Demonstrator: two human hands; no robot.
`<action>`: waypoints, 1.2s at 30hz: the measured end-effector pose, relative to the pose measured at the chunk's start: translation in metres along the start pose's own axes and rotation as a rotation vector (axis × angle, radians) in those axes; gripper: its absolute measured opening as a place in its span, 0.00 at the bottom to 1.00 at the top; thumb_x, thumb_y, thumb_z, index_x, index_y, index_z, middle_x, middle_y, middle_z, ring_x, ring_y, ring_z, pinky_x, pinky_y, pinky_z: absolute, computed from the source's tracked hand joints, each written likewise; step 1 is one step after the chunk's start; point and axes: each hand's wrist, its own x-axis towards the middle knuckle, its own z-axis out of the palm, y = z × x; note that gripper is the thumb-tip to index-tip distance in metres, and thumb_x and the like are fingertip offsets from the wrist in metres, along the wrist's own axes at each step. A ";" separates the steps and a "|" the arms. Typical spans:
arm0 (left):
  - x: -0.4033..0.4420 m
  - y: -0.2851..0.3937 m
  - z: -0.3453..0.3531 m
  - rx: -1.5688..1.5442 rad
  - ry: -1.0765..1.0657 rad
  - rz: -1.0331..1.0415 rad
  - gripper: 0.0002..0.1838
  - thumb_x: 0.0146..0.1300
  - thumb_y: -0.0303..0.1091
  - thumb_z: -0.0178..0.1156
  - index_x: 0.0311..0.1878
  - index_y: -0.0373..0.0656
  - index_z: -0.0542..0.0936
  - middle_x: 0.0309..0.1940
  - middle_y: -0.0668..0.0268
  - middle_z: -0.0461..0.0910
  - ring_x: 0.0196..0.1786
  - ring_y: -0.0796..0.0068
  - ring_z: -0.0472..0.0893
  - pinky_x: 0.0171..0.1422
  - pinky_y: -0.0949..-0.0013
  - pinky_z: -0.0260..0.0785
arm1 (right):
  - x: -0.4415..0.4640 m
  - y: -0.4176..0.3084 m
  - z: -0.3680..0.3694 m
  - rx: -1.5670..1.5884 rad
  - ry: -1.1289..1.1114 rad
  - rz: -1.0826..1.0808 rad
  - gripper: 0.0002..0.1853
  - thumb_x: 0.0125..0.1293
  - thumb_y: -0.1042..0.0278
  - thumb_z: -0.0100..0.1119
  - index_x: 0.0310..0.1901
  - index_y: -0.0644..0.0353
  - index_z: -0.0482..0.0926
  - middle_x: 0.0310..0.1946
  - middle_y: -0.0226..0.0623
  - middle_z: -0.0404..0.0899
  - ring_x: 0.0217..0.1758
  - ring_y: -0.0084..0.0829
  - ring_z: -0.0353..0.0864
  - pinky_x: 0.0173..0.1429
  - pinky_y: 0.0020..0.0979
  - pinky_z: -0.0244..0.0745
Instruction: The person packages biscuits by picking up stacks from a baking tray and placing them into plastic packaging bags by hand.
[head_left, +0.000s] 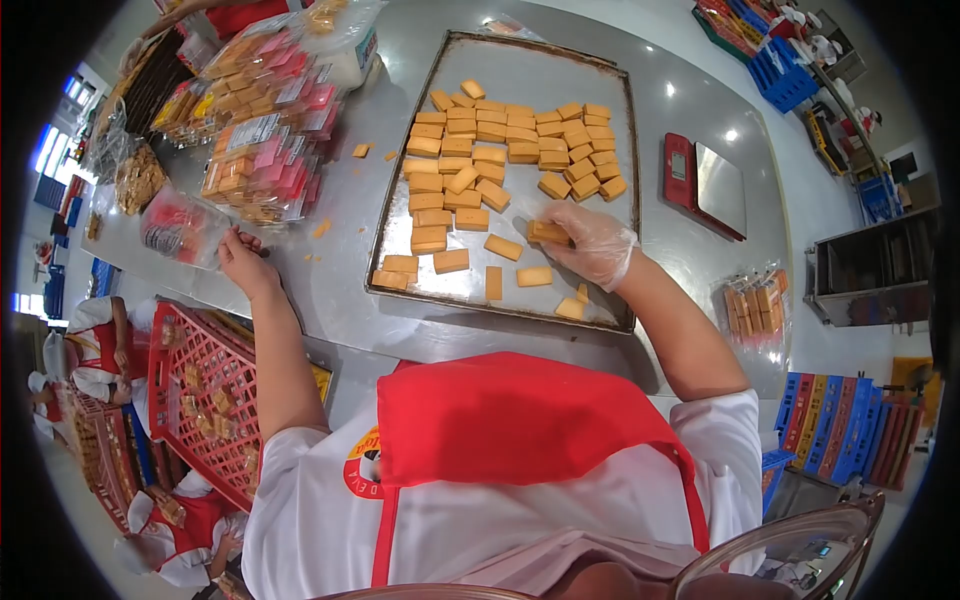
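Gripping biscuits (547,232) in gloved, closed fingers, the right hand (590,240) is poised over the near half of the tray (540,65). Long axis of the held biscuits: roughly left to right, the free end facing left, the fingers around the right end; their exact number cannot be told. The left hand (248,265), bare, is nearly closed at the right edge of a clear bag (180,230) with red print. Principal relation: the bag lies well to the left of the held biscuits, beyond the tray's left rim and a strip of table (340,250), with the left hand between. Which side of the bag is its mouth cannot be made out. Nearer the right hand are loose biscuits (503,246) on the tray; packed bags (265,150) lie on the far side of the left hand.
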 end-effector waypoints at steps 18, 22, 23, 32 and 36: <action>0.001 0.001 0.001 0.012 0.005 -0.017 0.11 0.62 0.37 0.48 0.35 0.38 0.70 0.19 0.71 0.66 0.21 0.83 0.64 0.25 0.81 0.56 | 0.013 -0.050 0.009 0.063 0.053 0.157 0.20 0.52 0.65 0.59 0.46 0.52 0.66 0.34 0.39 0.75 0.32 0.41 0.76 0.34 0.36 0.71; 0.000 0.001 -0.002 0.019 0.031 -0.046 0.10 0.62 0.37 0.48 0.35 0.39 0.70 0.19 0.71 0.66 0.21 0.83 0.65 0.25 0.81 0.56 | 0.013 -0.042 0.024 -0.003 0.067 -0.057 0.21 0.52 0.66 0.58 0.48 0.50 0.64 0.37 0.39 0.74 0.36 0.42 0.75 0.37 0.36 0.71; -0.001 0.002 -0.001 0.018 0.028 -0.031 0.10 0.62 0.37 0.48 0.35 0.39 0.70 0.19 0.71 0.66 0.21 0.83 0.65 0.25 0.81 0.56 | 0.012 -0.040 0.022 -0.001 0.028 -0.075 0.22 0.53 0.66 0.56 0.50 0.48 0.63 0.39 0.39 0.73 0.38 0.42 0.75 0.38 0.36 0.71; 0.001 0.001 0.001 0.029 0.023 -0.023 0.10 0.63 0.37 0.48 0.35 0.39 0.70 0.19 0.71 0.66 0.21 0.83 0.65 0.26 0.81 0.57 | 0.037 -0.031 -0.005 0.079 0.293 0.026 0.23 0.53 0.66 0.55 0.52 0.47 0.61 0.40 0.41 0.73 0.37 0.43 0.76 0.39 0.37 0.71; 0.003 -0.001 0.000 0.051 0.015 -0.005 0.10 0.63 0.37 0.48 0.35 0.39 0.70 0.19 0.71 0.66 0.22 0.83 0.65 0.25 0.81 0.57 | 0.062 -0.025 0.006 -0.027 0.210 0.060 0.22 0.54 0.64 0.53 0.52 0.47 0.61 0.40 0.40 0.74 0.37 0.42 0.76 0.38 0.38 0.71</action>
